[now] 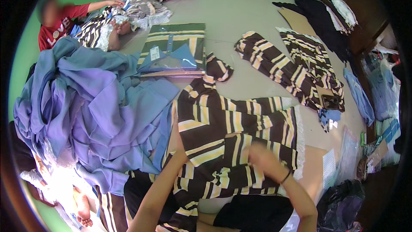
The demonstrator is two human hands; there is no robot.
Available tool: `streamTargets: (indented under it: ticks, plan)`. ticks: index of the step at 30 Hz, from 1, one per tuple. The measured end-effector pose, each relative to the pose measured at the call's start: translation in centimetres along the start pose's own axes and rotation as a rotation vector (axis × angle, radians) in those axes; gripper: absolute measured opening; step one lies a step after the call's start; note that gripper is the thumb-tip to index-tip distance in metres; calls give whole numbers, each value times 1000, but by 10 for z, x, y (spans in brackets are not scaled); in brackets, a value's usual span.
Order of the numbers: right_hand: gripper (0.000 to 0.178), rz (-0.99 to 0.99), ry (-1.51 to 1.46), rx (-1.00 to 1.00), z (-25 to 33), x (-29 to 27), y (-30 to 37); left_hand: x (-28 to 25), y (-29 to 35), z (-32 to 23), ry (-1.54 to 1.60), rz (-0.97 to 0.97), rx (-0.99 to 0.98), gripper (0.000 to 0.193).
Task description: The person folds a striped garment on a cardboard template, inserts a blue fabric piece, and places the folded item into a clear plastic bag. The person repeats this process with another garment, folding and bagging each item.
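A brown garment with cream and yellow stripes (240, 122) lies spread before me, with white lace along its right edge. My right hand (264, 160), smeared by motion, is on the lower middle of this cloth, a dark band at its wrist. Its fingers are too blurred to read. At the garment's left edge is my left hand (182, 156), its fingers hidden by the cloth. More striped fabric drapes over my lap.
A big heap of blue-purple cloth (94, 103) lies to the left. Beyond the garment stands a stack of bagged folded clothes (171, 49). Another striped garment (279, 68) lies far right, near a dark phone-like object (331, 102). A person in red (64, 23) sits far left.
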State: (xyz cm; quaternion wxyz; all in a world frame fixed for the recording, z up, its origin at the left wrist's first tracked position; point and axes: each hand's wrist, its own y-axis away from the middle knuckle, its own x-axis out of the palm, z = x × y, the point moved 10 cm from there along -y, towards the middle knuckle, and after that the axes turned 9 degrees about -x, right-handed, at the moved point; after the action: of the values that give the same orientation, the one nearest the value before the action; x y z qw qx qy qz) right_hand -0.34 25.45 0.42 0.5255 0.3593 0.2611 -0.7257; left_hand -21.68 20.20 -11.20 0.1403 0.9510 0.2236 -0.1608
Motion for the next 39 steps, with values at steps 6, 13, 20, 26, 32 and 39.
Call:
streamTargets:
  ticks: [6, 13, 20, 26, 32, 39]
  plan:
    - [44, -197, 519, 175, -149, -92, 23, -61, 8, -31, 80, -413, 114, 52]
    - [14, -156, 712, 72, -162, -110, 47, -41, 10, -48, -361, 159, 285, 43]
    - [17, -324, 786, 221, -141, -92, 139, -39, 0, -46, -468, 226, 241, 37]
    - [17, -697, 388, 339, -171, -117, 150, -23, -13, -86, -847, 157, 135, 32]
    - [14, -501, 448, 270, -193, -103, 97, 1, -36, -90, -895, -201, 225, 43]
    - [13, -486, 602, 744, -226, -96, 136, -8, -39, -43, -1032, -142, 148, 55]
